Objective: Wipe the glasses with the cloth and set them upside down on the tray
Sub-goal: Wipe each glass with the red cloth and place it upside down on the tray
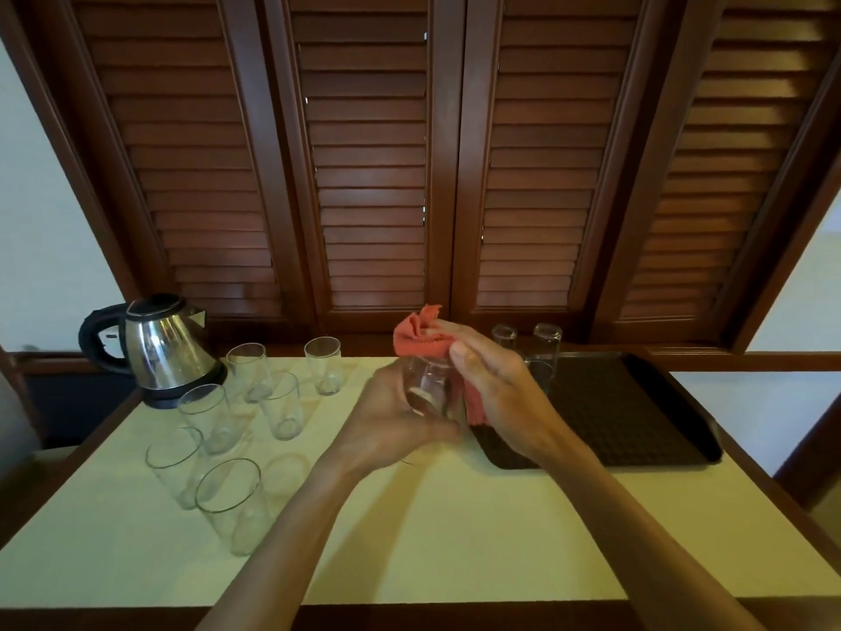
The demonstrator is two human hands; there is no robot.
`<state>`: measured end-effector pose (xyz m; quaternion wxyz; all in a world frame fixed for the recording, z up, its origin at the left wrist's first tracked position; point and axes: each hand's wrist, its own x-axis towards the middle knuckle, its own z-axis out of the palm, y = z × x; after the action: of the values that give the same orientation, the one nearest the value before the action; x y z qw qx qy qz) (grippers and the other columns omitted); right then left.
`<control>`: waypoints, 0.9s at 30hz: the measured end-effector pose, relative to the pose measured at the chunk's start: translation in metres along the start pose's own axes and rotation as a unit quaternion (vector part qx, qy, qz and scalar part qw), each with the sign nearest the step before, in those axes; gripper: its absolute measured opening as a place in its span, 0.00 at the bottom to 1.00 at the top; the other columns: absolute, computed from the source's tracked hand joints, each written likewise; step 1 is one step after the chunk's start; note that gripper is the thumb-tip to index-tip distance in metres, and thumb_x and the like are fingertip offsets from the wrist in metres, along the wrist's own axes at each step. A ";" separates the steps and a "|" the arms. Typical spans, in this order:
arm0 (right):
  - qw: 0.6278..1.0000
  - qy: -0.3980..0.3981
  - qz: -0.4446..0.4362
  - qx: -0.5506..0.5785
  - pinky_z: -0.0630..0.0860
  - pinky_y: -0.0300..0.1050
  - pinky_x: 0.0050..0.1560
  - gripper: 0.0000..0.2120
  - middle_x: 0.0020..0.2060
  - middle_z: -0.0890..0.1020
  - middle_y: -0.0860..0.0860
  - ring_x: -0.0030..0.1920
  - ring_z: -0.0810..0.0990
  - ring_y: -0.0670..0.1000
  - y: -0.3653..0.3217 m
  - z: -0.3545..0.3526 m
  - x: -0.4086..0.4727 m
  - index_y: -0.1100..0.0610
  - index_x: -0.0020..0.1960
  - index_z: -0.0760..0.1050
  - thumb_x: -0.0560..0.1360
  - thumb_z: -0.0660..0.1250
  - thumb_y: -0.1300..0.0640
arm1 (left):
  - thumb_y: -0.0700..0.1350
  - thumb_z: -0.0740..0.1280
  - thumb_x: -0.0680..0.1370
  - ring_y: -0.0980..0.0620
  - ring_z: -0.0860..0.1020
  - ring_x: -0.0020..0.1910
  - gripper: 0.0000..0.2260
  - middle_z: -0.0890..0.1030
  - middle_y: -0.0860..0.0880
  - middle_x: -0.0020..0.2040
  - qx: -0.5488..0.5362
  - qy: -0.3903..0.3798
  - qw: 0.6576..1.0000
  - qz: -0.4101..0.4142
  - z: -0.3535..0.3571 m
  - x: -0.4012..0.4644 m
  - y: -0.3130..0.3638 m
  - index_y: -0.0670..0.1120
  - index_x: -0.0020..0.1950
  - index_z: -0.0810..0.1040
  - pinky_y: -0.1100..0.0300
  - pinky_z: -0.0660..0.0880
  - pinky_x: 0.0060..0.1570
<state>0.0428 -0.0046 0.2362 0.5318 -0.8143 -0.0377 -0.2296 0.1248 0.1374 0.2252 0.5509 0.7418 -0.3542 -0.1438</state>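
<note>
While left hand (400, 414) curls round clear drinking glass (430, 387), right hand (496, 380) grip pinches orange-red cloth (421, 332) over its rim; dark ridged tray (637, 412) just beside.

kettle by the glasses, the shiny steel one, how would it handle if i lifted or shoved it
The polished steel electric kettle probably feels slick on its body, so its black loop handle is the likely grip. It seems to sit on a separate black base, so a shove might slide it into the nearby upright clear glasses.
</note>
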 end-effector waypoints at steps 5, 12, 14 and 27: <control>0.983 0.044 -0.129 -0.125 0.67 0.46 0.75 0.17 0.71 0.73 0.42 0.74 0.68 0.41 0.016 -0.002 -0.009 0.51 0.73 0.70 0.84 0.57 0.59 | 0.33 0.82 0.64 0.58 0.81 0.42 0.25 0.83 0.57 0.41 0.025 0.123 0.992 0.005 -0.003 0.011 -0.001 0.60 0.47 0.79 0.68 0.75 0.39; 0.980 0.060 -0.121 -0.142 0.66 0.42 0.75 0.16 0.71 0.73 0.42 0.74 0.68 0.39 0.026 0.003 -0.010 0.53 0.71 0.72 0.85 0.57 0.56 | 0.35 0.83 0.64 0.61 0.81 0.43 0.28 0.83 0.60 0.45 0.043 0.127 0.991 0.019 0.003 0.018 -0.005 0.64 0.49 0.77 0.71 0.75 0.38; 0.981 0.082 -0.123 -0.128 0.71 0.43 0.71 0.15 0.68 0.75 0.39 0.70 0.71 0.37 0.028 0.001 -0.009 0.53 0.69 0.74 0.84 0.58 0.59 | 0.35 0.83 0.63 0.59 0.82 0.44 0.29 0.84 0.60 0.44 0.053 0.116 0.991 0.029 0.001 0.017 -0.007 0.64 0.50 0.77 0.70 0.75 0.39; 0.979 0.060 -0.138 -0.138 0.64 0.45 0.77 0.16 0.70 0.76 0.50 0.75 0.68 0.45 0.029 0.003 0.004 0.59 0.70 0.76 0.85 0.58 0.60 | 0.38 0.83 0.66 0.65 0.82 0.42 0.23 0.84 0.65 0.41 0.061 0.066 0.995 0.049 0.021 0.025 -0.013 0.62 0.46 0.78 0.66 0.80 0.42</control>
<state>0.0562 -0.0155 0.2122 0.3792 -0.8513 -0.0856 -0.3525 0.1352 0.1071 0.2101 0.5330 0.7639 -0.3609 -0.0452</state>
